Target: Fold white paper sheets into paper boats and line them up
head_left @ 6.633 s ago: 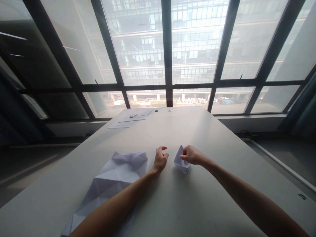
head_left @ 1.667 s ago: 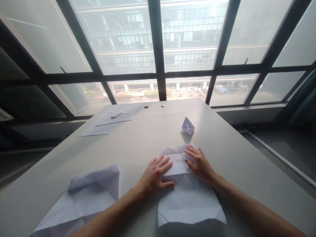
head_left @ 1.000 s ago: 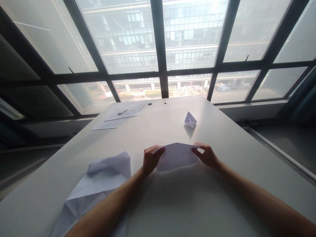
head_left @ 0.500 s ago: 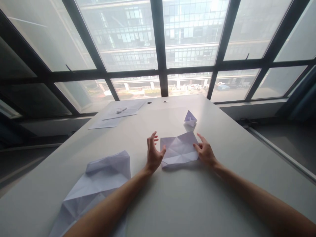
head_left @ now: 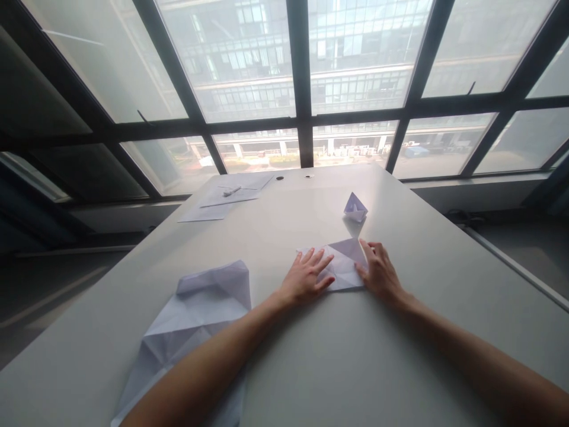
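Big white table point(head_left: 302, 379), with a large creased sheet point(head_left: 191, 326) on it, partly hidden behind the left forearm. Next size down is the folded paper point(head_left: 348, 274), lying mid-table under 2 hands. Left hand point(head_left: 306, 279) is flat on it, fingers spread, gripping nothing; right hand point(head_left: 380, 274) has its right edge between thumb and fingers. Smallest is the paper boat point(head_left: 355, 210) just beyond. I'd guess the folded one's super light, stiffer at the creases, easily crumpled and slidey, so palm down, gentle edge pinch.
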### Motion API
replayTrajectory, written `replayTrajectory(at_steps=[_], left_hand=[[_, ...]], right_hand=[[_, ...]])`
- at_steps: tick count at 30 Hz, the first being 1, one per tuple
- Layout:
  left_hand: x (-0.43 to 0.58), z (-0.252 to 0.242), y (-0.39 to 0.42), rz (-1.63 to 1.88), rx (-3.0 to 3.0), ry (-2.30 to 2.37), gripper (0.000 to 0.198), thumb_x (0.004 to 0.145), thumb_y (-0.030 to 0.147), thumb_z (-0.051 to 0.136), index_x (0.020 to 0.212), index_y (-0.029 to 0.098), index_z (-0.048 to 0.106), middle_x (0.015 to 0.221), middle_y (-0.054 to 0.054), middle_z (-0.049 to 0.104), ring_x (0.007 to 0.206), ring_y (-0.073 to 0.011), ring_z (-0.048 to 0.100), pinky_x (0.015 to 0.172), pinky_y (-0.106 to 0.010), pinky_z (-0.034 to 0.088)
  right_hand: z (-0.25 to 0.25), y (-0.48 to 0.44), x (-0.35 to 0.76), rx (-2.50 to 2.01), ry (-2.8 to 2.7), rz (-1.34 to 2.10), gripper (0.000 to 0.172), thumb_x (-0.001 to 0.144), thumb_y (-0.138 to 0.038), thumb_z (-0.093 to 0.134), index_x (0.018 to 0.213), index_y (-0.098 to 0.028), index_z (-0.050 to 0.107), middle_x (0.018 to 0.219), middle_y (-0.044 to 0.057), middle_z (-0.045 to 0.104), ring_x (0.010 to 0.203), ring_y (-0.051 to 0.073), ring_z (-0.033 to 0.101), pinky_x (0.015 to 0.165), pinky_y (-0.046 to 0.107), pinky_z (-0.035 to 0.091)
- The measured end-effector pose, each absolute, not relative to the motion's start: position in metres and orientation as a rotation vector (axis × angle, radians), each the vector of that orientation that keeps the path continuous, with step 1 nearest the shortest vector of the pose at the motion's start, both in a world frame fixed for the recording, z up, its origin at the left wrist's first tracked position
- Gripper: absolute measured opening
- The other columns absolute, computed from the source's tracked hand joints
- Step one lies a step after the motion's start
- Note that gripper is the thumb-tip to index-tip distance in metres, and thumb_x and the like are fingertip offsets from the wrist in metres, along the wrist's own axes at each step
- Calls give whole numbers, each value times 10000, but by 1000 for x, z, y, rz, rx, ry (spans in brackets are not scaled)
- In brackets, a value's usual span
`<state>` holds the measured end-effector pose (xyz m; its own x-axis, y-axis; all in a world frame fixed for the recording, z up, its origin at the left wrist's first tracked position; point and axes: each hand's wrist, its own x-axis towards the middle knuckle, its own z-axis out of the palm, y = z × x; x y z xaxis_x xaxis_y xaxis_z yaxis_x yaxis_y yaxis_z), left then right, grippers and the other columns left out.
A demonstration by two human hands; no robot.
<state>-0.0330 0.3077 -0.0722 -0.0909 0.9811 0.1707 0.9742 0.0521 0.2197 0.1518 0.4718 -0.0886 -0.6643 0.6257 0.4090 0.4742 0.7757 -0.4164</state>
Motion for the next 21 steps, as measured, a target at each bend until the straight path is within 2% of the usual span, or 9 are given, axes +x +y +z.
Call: replayTrajectory(at_steps=[2,4,6,9,12,16,21], left_hand=[[-33,-72,307,386,2119,2251,655,957,645,384,1526,325,330,1597,-73,297,1467,-362,229,1162,-619,173],[-33,-72,307,357,2132,2242,679,939,663,405,1524,323,338,1604,-77,277,1472,-370,209,1167,-616,147],[-34,-73,307,337,2140,2234,679,938,667,400,1520,321,347,1611,-79,260,1477,-372,193,1170,-614,125],[-35,-74,307,305,2150,2228,668,949,668,357,1521,322,340,1618,-75,241,1482,-362,183,1173,-601,113],[-35,-74,307,275,2157,2221,691,955,668,334,1542,306,288,1620,-72,233,1486,-350,176,1179,-580,113],[-35,-74,306,242,2163,2221,768,956,665,332,1573,227,197,1621,-100,216,1494,-334,154,1192,-554,94],[-35,-77,306,212,2170,2238,759,964,677,275,1568,220,218,1629,-103,172,1502,-317,130,1195,-540,82]], right_hand=[[-86,470,154,-724,-2516,237,589,903,-303,493,1472,-175,404,1351,168,475,1249,356,427,1054,463,399],[-81,468,154,-605,-2592,194,518,922,-284,470,1432,-196,468,1407,147,453,1304,356,376,1094,490,353],[-74,467,151,-474,-2645,198,436,929,-202,432,1344,-198,568,1398,134,486,1312,333,385,1104,488,339],[-66,465,141,-331,-2708,237,402,931,-108,373,1198,-160,668,1297,146,579,1264,289,458,1097,446,361],[-64,462,127,-247,-2780,273,399,972,-235,419,1303,-98,595,1380,180,541,1332,291,424,1126,439,341],[-76,461,116,-314,-2859,292,625,987,-436,429,1482,-56,382,1557,208,335,1465,296,253,1191,468,216],[-87,463,116,-385,-2920,322,752,977,-586,359,1521,-69,312,1592,200,246,1493,283,175,1205,458,168]])
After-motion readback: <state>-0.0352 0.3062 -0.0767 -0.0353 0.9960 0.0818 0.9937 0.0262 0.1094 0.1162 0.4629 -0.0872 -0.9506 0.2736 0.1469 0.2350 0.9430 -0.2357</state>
